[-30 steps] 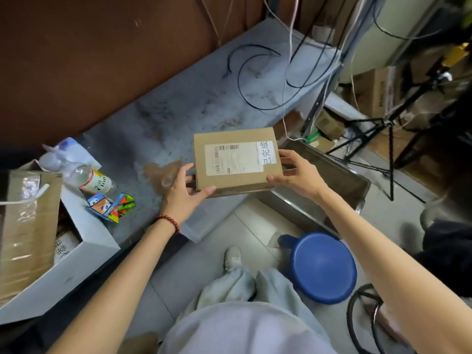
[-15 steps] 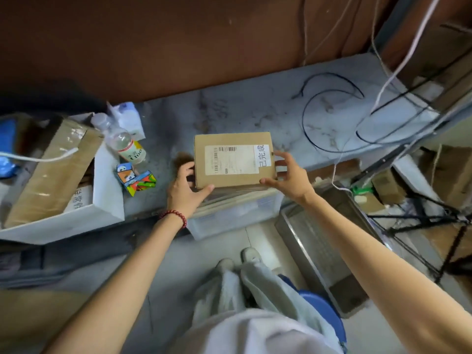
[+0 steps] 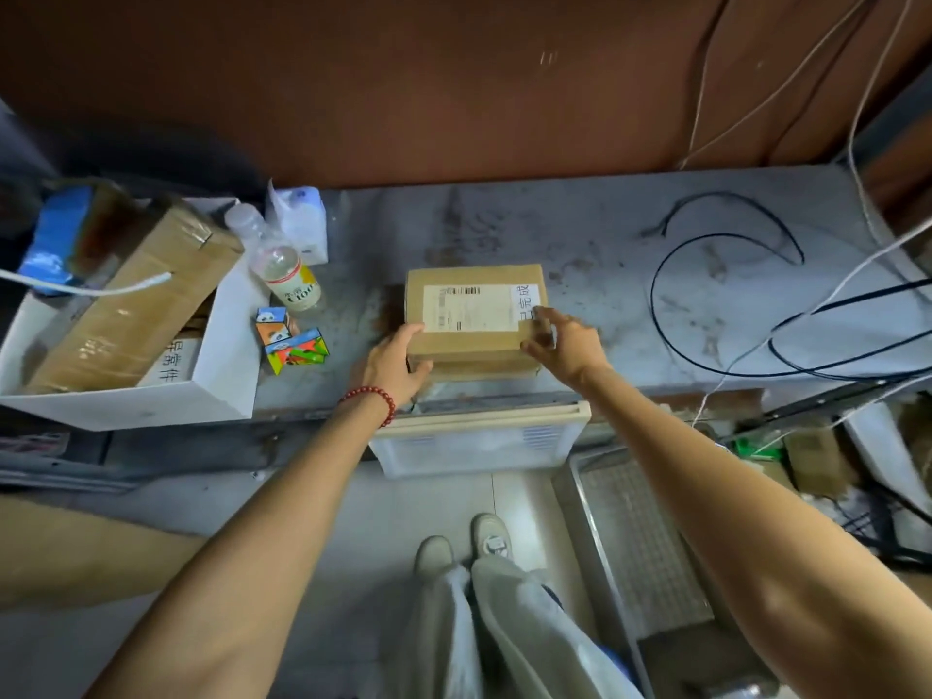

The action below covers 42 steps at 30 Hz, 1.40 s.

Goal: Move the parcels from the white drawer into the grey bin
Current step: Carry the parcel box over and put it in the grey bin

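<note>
Spanning the wall side is the grey table (image 3: 605, 274), stained, with black cables (image 3: 655, 305) looped on its right end. At its left end sits the white drawer (image 3: 222, 355), and in it a long taped cardboard box (image 3: 136, 305) lies slanted over a flatter parcel with a printed label (image 3: 171, 363). Down on the floor to the right stands the grey bin (image 3: 640, 537), its ribbed base showing. A clear plastic tub (image 3: 479, 446) juts out from under the table's front edge; its contents are too cloudy to tell.

The parcel (image 3: 474, 307), brown with a white shipping label on top, is at the table's front edge, above the tub, well apart from the bin. Whether it rests on the table or is held just over it, I cannot tell. The left hand (image 3: 396, 363) grips its near left corner, thumb on top, fingers curled under. The right hand (image 3: 567, 345) is at the right edge with fingers spread and blurred; whether it has a grip I cannot tell.

Beside the drawer lies a bottle (image 3: 285, 274), with a white carton (image 3: 300, 224) behind it and two small bright boxes (image 3: 290, 340) in front.
</note>
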Each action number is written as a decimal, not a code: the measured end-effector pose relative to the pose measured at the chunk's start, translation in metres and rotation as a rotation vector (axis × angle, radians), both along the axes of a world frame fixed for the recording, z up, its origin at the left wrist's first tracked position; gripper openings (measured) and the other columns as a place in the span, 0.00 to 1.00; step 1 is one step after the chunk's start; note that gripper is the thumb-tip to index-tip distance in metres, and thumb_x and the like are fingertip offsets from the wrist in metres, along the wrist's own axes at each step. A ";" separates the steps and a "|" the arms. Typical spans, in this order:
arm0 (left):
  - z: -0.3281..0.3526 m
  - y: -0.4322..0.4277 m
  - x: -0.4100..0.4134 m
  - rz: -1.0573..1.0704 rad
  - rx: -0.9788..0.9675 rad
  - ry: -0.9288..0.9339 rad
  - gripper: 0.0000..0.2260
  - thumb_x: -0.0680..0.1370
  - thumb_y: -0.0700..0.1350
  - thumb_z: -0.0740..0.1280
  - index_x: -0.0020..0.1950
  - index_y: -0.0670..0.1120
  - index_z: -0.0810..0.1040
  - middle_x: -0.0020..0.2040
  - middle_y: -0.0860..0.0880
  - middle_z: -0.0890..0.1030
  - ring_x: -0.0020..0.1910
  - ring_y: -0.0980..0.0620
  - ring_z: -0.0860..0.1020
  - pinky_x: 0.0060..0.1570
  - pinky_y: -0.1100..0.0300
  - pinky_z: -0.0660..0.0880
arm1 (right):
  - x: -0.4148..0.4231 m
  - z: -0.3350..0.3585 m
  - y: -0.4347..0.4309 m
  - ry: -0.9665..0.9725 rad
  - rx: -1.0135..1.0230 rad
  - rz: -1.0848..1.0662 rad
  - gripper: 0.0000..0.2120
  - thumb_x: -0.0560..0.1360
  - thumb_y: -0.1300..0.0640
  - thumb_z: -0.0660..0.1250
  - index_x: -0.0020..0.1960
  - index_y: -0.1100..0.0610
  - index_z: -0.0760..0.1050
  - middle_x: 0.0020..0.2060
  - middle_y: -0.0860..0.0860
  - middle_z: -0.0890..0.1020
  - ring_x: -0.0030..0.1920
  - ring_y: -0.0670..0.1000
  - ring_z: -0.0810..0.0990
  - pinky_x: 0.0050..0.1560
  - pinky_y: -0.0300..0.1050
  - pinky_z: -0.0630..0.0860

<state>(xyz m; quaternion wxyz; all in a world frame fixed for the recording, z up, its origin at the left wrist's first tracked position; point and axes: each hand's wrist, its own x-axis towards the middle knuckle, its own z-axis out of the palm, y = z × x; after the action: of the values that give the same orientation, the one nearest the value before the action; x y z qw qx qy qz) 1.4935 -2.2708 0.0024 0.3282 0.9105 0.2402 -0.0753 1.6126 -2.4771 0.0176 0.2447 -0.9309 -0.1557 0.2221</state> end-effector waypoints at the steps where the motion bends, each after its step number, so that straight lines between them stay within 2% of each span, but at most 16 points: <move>1: 0.003 0.002 -0.002 -0.032 0.027 0.026 0.23 0.78 0.47 0.65 0.73 0.50 0.66 0.70 0.44 0.70 0.66 0.43 0.69 0.61 0.56 0.68 | -0.002 0.002 -0.002 -0.032 -0.055 0.035 0.28 0.77 0.49 0.66 0.74 0.52 0.63 0.67 0.57 0.73 0.64 0.62 0.72 0.63 0.53 0.70; 3: 0.011 0.006 -0.011 -0.102 0.189 0.068 0.24 0.79 0.53 0.63 0.74 0.53 0.63 0.74 0.49 0.65 0.69 0.44 0.67 0.64 0.50 0.68 | -0.010 0.007 -0.008 -0.113 -0.119 0.091 0.27 0.78 0.46 0.64 0.74 0.51 0.63 0.69 0.56 0.70 0.66 0.63 0.69 0.62 0.54 0.69; 6: 0.022 0.011 -0.026 -0.161 0.350 -0.010 0.22 0.78 0.56 0.62 0.71 0.53 0.67 0.69 0.50 0.71 0.65 0.45 0.71 0.59 0.49 0.71 | -0.026 0.015 -0.017 -0.208 -0.079 0.090 0.26 0.78 0.45 0.62 0.73 0.52 0.66 0.69 0.55 0.70 0.66 0.62 0.68 0.62 0.53 0.69; 10: 0.022 0.013 -0.043 -0.164 0.346 -0.036 0.22 0.78 0.56 0.62 0.70 0.53 0.68 0.67 0.49 0.75 0.64 0.44 0.72 0.59 0.49 0.71 | -0.049 0.016 -0.016 -0.245 -0.059 0.093 0.26 0.78 0.45 0.62 0.73 0.53 0.66 0.69 0.54 0.70 0.67 0.60 0.67 0.65 0.52 0.67; 15: 0.022 0.016 -0.054 -0.199 0.304 0.041 0.25 0.78 0.57 0.61 0.74 0.54 0.62 0.71 0.50 0.70 0.67 0.45 0.70 0.62 0.48 0.70 | -0.062 0.015 -0.012 -0.238 -0.041 0.057 0.28 0.77 0.41 0.62 0.74 0.51 0.64 0.72 0.53 0.66 0.70 0.59 0.64 0.69 0.53 0.64; 20: 0.032 0.022 -0.056 -0.186 0.299 -0.010 0.25 0.78 0.57 0.62 0.74 0.54 0.63 0.70 0.50 0.71 0.67 0.46 0.70 0.62 0.48 0.70 | -0.059 0.019 -0.008 -0.219 -0.043 0.046 0.29 0.77 0.41 0.63 0.74 0.51 0.63 0.72 0.52 0.66 0.71 0.58 0.63 0.66 0.54 0.68; 23: 0.033 0.022 -0.057 -0.134 0.313 -0.056 0.24 0.78 0.57 0.62 0.73 0.54 0.65 0.69 0.50 0.73 0.66 0.46 0.71 0.62 0.48 0.70 | -0.052 0.021 -0.003 -0.216 -0.039 0.054 0.29 0.77 0.42 0.64 0.74 0.50 0.62 0.72 0.51 0.66 0.70 0.57 0.64 0.63 0.54 0.70; 25: 0.028 0.018 -0.062 -0.095 0.304 -0.058 0.23 0.78 0.58 0.62 0.72 0.53 0.66 0.67 0.49 0.74 0.65 0.46 0.72 0.61 0.49 0.70 | -0.049 0.018 0.000 -0.212 -0.033 0.078 0.30 0.77 0.42 0.64 0.75 0.50 0.62 0.72 0.51 0.65 0.71 0.57 0.64 0.65 0.54 0.69; 31: 0.000 0.001 -0.090 -0.019 0.379 0.060 0.22 0.77 0.58 0.61 0.70 0.54 0.67 0.65 0.50 0.76 0.63 0.45 0.72 0.59 0.50 0.67 | -0.043 0.008 -0.007 -0.189 -0.027 0.159 0.29 0.77 0.42 0.64 0.74 0.51 0.63 0.71 0.53 0.67 0.69 0.58 0.65 0.66 0.53 0.68; 36: -0.021 -0.014 -0.091 0.110 0.350 0.081 0.23 0.77 0.58 0.62 0.70 0.53 0.67 0.64 0.49 0.76 0.63 0.44 0.72 0.57 0.49 0.68 | -0.036 -0.003 -0.024 -0.197 -0.031 0.268 0.29 0.76 0.43 0.65 0.74 0.51 0.63 0.72 0.52 0.65 0.70 0.56 0.65 0.66 0.50 0.67; 42: -0.031 -0.029 -0.094 0.022 0.345 0.068 0.23 0.77 0.59 0.61 0.70 0.54 0.67 0.64 0.51 0.76 0.62 0.46 0.72 0.57 0.49 0.68 | -0.037 -0.007 -0.045 -0.180 -0.032 0.167 0.30 0.76 0.43 0.65 0.74 0.51 0.62 0.71 0.54 0.65 0.70 0.57 0.64 0.68 0.51 0.66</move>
<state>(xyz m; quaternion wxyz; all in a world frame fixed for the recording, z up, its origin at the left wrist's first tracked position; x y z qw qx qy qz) 1.3992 -2.3000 -0.0285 0.1595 0.9475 0.2706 -0.0599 1.5753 -2.5222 0.0109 0.1956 -0.9346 -0.2506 0.1597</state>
